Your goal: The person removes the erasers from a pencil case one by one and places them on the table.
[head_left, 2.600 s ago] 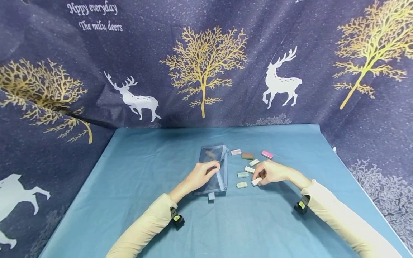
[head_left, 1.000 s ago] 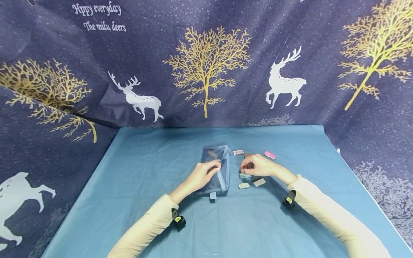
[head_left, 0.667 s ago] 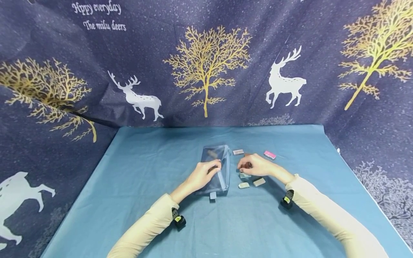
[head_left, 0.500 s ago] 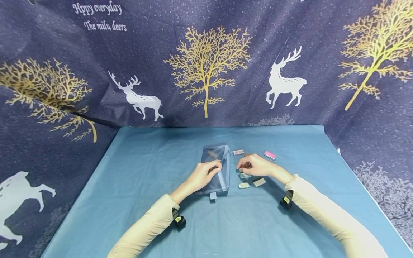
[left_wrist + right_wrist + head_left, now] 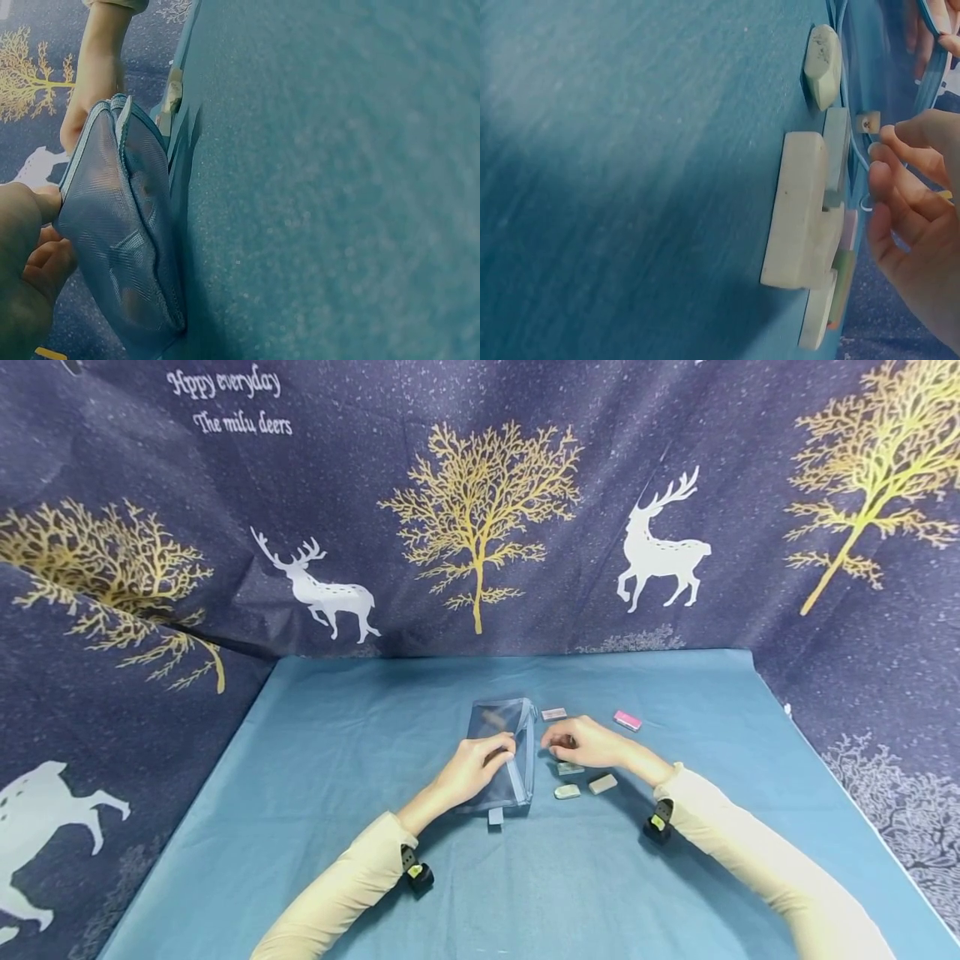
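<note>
My left hand pinches the upper edge of a blue mesh zip pouch, lifting that side; the left wrist view shows the pouch tented up from the cloth. Blurred shapes show through its mesh. Right of it, my right hand hovers over several erasers, fingers loosely bent. In the right wrist view I see nothing plainly gripped by the right hand; a small beige block shows by its fingertips, seemingly in the pouch. Below lie a white eraser, a pale green eraser and a worn eraser.
A pink eraser lies beyond the right hand, and a pale pinkish eraser by the pouch's far corner. Blue cloth covers the table. A dark printed curtain hangs behind.
The right hand has left the white eraser it touched at the right, which now lies on the cloth. It has moved leftward, closer to the pouch. The left hand keeps its hold.
</note>
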Demonstrator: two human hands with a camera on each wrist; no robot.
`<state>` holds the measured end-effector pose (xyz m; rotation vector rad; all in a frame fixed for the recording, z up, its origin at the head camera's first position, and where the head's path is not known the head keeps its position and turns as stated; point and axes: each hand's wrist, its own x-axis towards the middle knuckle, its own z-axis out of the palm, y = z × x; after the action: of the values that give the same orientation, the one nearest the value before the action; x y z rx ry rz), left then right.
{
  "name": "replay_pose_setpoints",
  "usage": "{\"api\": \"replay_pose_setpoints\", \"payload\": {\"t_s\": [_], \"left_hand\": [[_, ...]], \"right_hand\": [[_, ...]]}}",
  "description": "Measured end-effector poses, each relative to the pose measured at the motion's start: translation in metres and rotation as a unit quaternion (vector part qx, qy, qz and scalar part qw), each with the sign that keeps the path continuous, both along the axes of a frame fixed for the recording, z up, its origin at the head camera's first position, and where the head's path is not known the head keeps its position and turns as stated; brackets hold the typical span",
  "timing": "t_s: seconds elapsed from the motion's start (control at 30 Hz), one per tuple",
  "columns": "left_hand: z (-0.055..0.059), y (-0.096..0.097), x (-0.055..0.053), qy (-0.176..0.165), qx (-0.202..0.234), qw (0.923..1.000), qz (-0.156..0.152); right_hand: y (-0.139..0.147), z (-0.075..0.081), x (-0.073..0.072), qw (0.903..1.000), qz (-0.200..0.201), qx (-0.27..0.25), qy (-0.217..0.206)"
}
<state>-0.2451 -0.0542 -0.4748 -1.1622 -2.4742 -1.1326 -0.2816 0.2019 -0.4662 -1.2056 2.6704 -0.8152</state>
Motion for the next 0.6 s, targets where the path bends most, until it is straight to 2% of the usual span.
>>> {"api": "replay_pose_setpoints", "payload": {"t_s": [0.17,0.4,0.6], "left_hand": [[0.000,0.000,0.000,0.000,0.001,1.0000,0.000],[0.000,0.000,0.001,-0.013,-0.007,0.9999,0.000],[0.002,0.000,0.000,-0.008,-0.007,0.9999,0.001]], "right_hand": [[-0.004,0.000,-0.001,0.9999,-0.009,0.007,0.000],[-0.011,0.001,-0.002,0.9999,0.009,-0.002,0.005],[-0.018,0.004,-0.001,0.9998,0.017,0.007,-0.004]]}}
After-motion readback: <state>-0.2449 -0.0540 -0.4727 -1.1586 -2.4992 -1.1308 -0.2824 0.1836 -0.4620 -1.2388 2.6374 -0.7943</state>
